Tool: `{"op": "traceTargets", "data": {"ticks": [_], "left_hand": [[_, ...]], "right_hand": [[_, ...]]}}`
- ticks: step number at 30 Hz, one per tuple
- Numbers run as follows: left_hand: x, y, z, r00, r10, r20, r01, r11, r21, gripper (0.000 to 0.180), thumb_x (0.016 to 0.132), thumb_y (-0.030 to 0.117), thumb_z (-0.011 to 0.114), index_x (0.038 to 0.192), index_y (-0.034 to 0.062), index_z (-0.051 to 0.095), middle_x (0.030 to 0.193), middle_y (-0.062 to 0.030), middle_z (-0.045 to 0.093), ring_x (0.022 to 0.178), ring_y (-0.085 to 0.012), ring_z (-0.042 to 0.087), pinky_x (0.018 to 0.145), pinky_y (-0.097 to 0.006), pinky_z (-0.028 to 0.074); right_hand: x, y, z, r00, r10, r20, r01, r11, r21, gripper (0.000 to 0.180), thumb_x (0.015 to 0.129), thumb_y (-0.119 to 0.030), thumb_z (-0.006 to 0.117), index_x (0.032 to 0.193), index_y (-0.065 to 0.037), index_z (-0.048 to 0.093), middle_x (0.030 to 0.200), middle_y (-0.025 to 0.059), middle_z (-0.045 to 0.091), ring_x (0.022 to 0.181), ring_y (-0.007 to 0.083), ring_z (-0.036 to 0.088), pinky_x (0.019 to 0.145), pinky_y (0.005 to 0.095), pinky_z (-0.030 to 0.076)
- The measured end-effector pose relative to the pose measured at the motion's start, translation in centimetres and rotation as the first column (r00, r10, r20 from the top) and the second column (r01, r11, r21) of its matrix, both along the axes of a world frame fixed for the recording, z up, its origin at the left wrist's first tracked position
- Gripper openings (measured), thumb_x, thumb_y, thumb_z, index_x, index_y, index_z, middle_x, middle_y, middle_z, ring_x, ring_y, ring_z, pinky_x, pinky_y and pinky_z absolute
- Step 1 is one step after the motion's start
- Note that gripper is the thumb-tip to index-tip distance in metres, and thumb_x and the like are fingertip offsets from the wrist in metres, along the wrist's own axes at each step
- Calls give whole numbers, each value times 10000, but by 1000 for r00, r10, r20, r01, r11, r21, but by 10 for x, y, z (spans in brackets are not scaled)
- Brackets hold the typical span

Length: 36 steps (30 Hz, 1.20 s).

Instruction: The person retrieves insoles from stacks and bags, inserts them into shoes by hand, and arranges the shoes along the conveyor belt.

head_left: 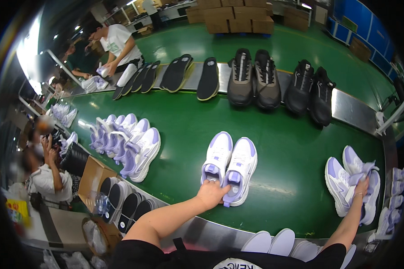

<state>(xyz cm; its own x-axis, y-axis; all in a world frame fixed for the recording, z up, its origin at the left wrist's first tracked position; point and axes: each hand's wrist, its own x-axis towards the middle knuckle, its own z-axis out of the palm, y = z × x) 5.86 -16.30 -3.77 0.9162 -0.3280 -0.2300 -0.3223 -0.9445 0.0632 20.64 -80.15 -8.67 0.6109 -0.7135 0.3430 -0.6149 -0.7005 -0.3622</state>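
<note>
While the left hand [211, 195] — the nearer — pinches the adjoining collars of white-and-lilac low-top sneakers [242, 161], toes just past twelve o'clock on the flat green table [285, 184], the right hand [361, 186] grips a matching pair [340, 187] at three o'clock.

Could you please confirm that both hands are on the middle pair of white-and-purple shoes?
Not quite: the left hand is on the middle pair, but the head view shows the right hand on the pair at the right.

black insoles [208, 80] and dark shoes [241, 85] along the far metal ledge [355, 110], stacked cardboard boxes [241, 25] beyond
</note>
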Motion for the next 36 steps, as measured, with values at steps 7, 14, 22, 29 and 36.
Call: {"op": "traceTargets", "data": {"ticks": [7, 14, 22, 29, 36], "left_hand": [[4, 4, 3, 998, -45, -45, 41, 996, -74, 442, 644, 310, 643, 1037, 185, 487, 816, -116, 548, 759, -285, 555, 654, -389, 405], [-9, 32, 15, 965, 189, 182, -163, 976, -147, 369, 582, 324, 691, 893, 161, 576, 711, -83, 556, 636, -288, 551, 559, -381, 441], [-1, 82, -10, 954, 109, 278, -112, 994, -3, 542, 506, 501, 688, 888, 142, 552, 721, -93, 489, 719, -287, 490, 725, -402, 345], [4, 73, -5, 957, 112, 268, -132, 989, 60, 575, 470, 528, 693, 880, 150, 549, 748, -95, 504, 765, -274, 507, 700, -397, 361], [-13, 91, 14, 969, 220, 112, -233, 966, 114, 499, 617, 307, 633, 1075, 166, 495, 959, -152, 521, 940, -301, 488, 830, -432, 320]], "right_hand": [[-39, 26, 6, 987, 27, -156, -33, 999, -32, 350, 739, -143, 513, 1086, -95, 521, 1136, 118, 490, 1007, 278, 491, 838, 368, 391], [-24, 65, 12, 975, 171, -139, -173, 985, -7, 500, 733, -184, 518, 1181, -7, 382, 1201, 195, 408, 1124, 310, 378, 950, 356, 300], [-21, 40, 36, 794, 38, -607, -139, 983, -120, 293, 734, -226, 534, 1024, -225, 575, 1254, 99, 301, 1162, 284, 273, 920, 414, 285], [-32, 81, 52, 608, 137, -782, -402, 903, -154, 315, 702, -263, 575, 977, -109, 583, 1002, 105, 535, 961, 247, 505, 785, 389, 415], [-47, 264, 140, 792, 545, -276, -540, 836, 99, 278, 681, -275, 591, 868, -70, 587, 893, 177, 561, 813, 334, 554, 707, 414, 452]]}}
